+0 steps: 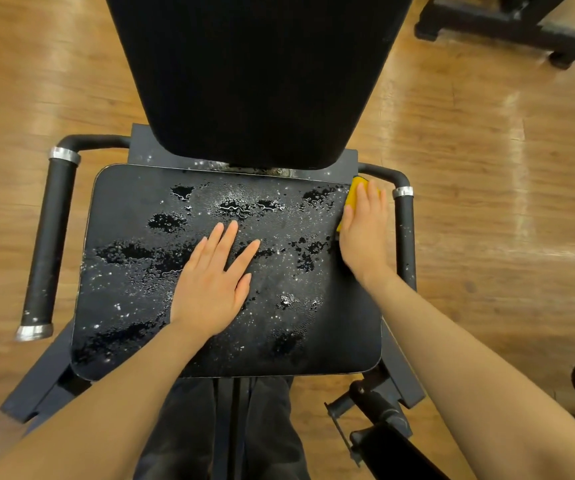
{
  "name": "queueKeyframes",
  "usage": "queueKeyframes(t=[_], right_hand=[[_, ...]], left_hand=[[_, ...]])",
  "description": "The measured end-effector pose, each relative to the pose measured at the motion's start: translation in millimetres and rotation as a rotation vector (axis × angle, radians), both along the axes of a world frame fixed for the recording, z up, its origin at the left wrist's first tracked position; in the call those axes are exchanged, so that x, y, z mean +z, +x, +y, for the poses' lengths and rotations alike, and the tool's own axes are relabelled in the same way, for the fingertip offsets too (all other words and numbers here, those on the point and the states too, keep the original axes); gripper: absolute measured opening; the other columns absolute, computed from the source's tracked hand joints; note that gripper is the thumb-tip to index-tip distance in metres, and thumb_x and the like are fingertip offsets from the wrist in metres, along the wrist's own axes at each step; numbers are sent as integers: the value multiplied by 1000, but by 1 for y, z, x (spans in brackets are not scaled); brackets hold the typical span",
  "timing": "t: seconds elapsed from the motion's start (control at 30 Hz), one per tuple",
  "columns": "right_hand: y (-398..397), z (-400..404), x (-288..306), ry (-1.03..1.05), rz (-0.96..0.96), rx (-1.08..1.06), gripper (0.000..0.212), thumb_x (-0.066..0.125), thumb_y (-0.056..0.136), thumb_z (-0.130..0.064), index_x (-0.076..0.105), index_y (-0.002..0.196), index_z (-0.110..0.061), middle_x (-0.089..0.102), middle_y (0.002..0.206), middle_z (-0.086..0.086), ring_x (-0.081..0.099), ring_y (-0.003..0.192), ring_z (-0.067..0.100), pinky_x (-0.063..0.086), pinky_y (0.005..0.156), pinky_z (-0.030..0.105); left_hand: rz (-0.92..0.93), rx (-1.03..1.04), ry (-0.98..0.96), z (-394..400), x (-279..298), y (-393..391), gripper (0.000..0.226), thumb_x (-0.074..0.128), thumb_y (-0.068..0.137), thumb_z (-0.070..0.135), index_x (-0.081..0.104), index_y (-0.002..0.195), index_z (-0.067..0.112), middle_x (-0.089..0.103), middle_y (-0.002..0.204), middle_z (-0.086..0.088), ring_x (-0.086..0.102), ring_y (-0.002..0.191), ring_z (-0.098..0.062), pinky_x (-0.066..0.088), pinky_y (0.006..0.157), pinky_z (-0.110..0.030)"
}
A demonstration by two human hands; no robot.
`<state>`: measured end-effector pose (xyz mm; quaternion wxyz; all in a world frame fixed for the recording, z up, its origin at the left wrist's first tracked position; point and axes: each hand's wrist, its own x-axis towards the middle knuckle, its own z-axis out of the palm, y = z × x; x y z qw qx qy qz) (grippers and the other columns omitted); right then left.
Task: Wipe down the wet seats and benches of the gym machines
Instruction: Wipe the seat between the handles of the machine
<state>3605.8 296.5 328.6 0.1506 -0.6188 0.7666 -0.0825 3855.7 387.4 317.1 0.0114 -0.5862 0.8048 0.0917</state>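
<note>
A black padded seat (133, 202) of a gym machine fills the middle of the view, covered with water puddles and droplets. My left hand (211, 284) lies flat on the seat's middle, fingers spread, holding nothing. My right hand (365, 230) presses a yellow sponge (356, 189) against the seat's far right edge; most of the sponge is hidden under the palm. The black backrest (255, 71) rises behind the seat and looks dry.
Black handles with chrome ends flank the seat, the left handle (49, 237) and the right handle (404, 230). The machine stands on a wooden floor (487, 161). Another machine's base (507, 26) sits at the top right; an adjustment lever (372, 407) juts out bottom right.
</note>
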Motion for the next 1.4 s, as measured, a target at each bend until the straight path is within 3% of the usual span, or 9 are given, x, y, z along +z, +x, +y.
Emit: queueKeyframes(t=[0.17,0.4,0.5,0.63,0.77,1.0,1.13,1.23,1.4], right_hand=[[9,13,0,-37,28,44,49,33,103,-23,30,148,-3,24,157,12,12,147,30,6,119,32],[32,127,9,61,42,300,56,24,100,-35,34,147,-6,26,157,7,12,148,24,14,119,35],[26,109,7,55,38,270,55,25,100,-35,34,147,-8,25,158,6,14,147,24,13,117,31],[21,35,1,16,51,138,50,36,102,-26,31,148,-4,23,158,10,13,147,28,11,120,37],[15,-21,2,20,10,114,49,34,103,-25,31,148,-5,23,158,10,9,148,29,12,121,38],[15,63,10,43,46,323,53,30,102,-32,31,148,-6,22,158,7,7,148,25,1,120,30],[8,123,11,105,121,502,56,30,99,-36,38,144,-3,32,154,11,18,146,27,10,120,34],[6,108,9,104,141,494,56,29,99,-35,36,145,-5,30,155,10,19,146,27,18,120,41],[17,28,5,42,111,286,54,32,101,-29,27,149,-5,21,158,11,13,147,29,11,121,42]], left_hand=[[-5,-2,-1,0,0,0,53,27,100,39,29,150,24,16,160,-15,12,148,-31,12,120,-42],[-1,0,1,0,0,0,53,24,100,40,30,150,24,16,159,-15,12,148,-32,14,120,-44],[-9,-10,2,0,-1,0,53,24,100,40,27,151,24,15,159,-16,12,148,-32,14,120,-44],[-4,-4,-3,0,-1,1,53,24,100,41,27,151,25,16,159,-15,12,148,-32,15,120,-44],[-11,-2,-1,1,-2,1,54,23,100,41,26,151,25,15,160,-15,11,148,-31,15,120,-44],[0,0,6,1,-1,1,54,21,100,42,27,151,25,14,160,-14,11,148,-31,16,120,-44],[0,-7,10,0,-1,1,54,22,100,41,27,152,25,14,160,-15,12,148,-32,15,120,-44],[0,-8,12,0,-1,2,54,22,100,41,26,152,25,13,160,-15,11,148,-32,15,120,-45],[-6,-9,10,0,-3,1,54,22,101,41,24,152,26,12,160,-14,10,148,-31,15,120,-44]])
